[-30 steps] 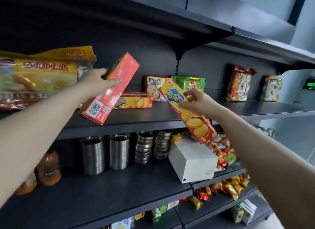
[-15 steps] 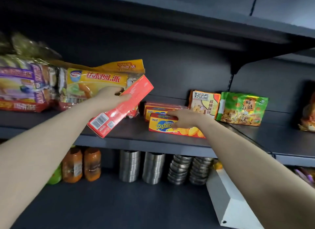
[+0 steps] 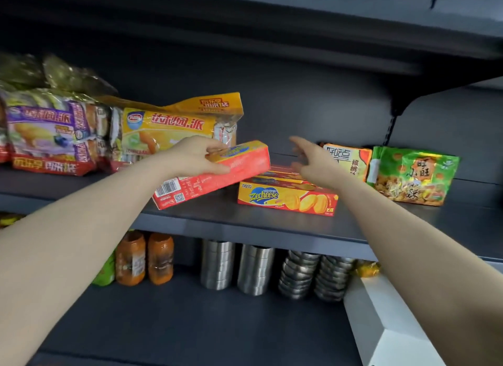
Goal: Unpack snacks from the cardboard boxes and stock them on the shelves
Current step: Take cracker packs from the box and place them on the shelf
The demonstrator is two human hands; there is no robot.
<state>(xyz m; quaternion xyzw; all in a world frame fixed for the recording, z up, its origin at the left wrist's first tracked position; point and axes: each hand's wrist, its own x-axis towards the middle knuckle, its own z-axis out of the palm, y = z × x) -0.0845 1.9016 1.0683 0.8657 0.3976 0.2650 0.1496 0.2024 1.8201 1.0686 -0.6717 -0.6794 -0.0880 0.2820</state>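
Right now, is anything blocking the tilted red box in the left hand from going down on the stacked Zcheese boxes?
Only the right hand, open and hovering above the back of the Zcheese boxes. The red box, gripped by the left hand, already has its far end over them. Nothing else visible stands between.

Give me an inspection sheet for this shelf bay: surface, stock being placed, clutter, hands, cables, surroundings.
Surface: dark grey metal shelf, front strip bare.
Job's things: red cardboard biscuit box, tilted, barcode end low; yellow Zecheese biscuit box lying flat at the front, more such boxes behind it.
Clutter: yellow pie bag, purple pie bag, green snack bag, orange snack packet.
Hands: left hand has its grip on the red box; right hand open, fingers spread above the flat boxes, holding nothing.
Cables: nothing seen.
Surroundings: lower shelf with orange bottles, stacked metal tins, white box.
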